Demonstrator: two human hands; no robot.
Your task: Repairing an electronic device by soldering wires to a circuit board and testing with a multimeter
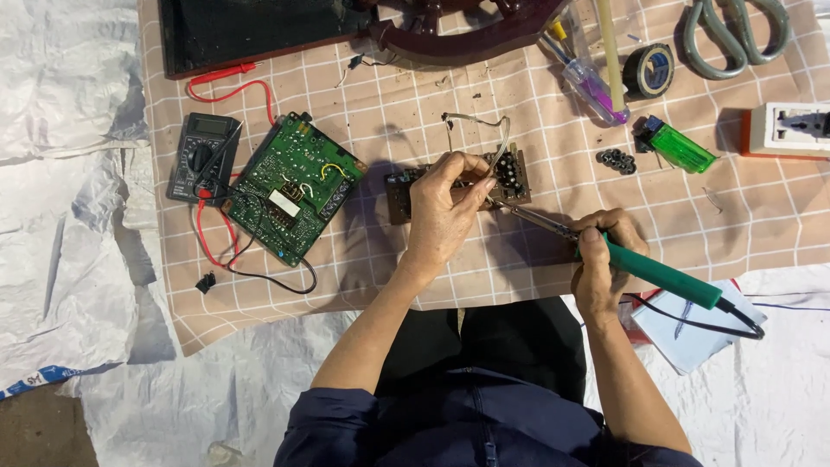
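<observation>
The brown circuit board (458, 186) is lying mid-cloth, right of the green board (294, 186); it looks light, stiff and fragile, best held by its edges. The left hand (443, 212) is pinching a wire (500, 156) over it while the right hand (605, 259) is gripping the soldering iron (640, 268).

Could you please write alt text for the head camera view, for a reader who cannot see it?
The right hand holds a green-handled soldering iron to a brown circuit board steadied by the left hand. A green circuit board and multimeter lie on the checked cloth.
</observation>
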